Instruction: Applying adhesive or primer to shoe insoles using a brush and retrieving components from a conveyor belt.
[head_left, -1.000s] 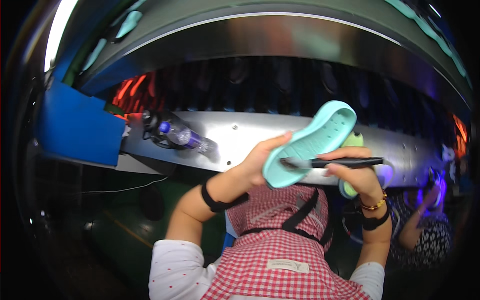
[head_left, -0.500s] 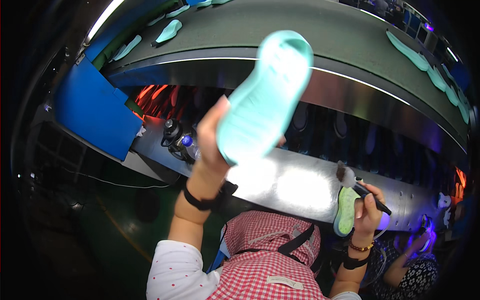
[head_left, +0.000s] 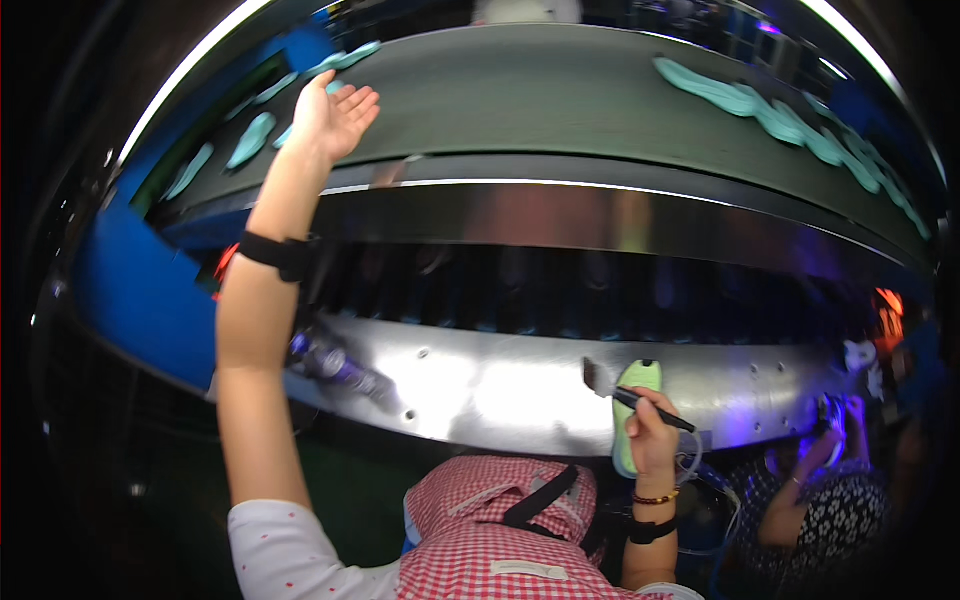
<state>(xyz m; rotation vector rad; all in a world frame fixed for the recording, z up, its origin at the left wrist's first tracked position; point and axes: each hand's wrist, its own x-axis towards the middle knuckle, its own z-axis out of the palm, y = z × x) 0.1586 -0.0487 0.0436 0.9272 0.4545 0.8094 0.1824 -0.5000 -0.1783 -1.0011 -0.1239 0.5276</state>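
Observation:
My left hand (head_left: 335, 118) reaches over the dark conveyor belt (head_left: 500, 100) at the far left, palm up, fingers spread, holding nothing. Several teal shoe soles lie around it; one sole (head_left: 250, 140) is just left of my wrist, and others are partly hidden behind my hand. My right hand (head_left: 655, 435) grips a black-handled brush (head_left: 675, 421) with dark bristles pointing left. A thin clear tube curves beside this hand. Under the brush lies a yellow-green and teal sole (head_left: 625, 450) at the front edge of the metal bench (head_left: 480, 390); whether my fingers touch it I cannot tell.
Several teal soles (head_left: 780, 120) lie in a row on the belt's right side. A bottle (head_left: 340, 365) stands on the bench's left end, beside my left forearm. Under the belt is a dark slot. At the right, another person's hands (head_left: 825, 440) work in purple light.
My left hand has let go of the large teal sole and moved up and left over the belt. My right hand still holds the brush by the yellow-green sole. The whole view has shifted.

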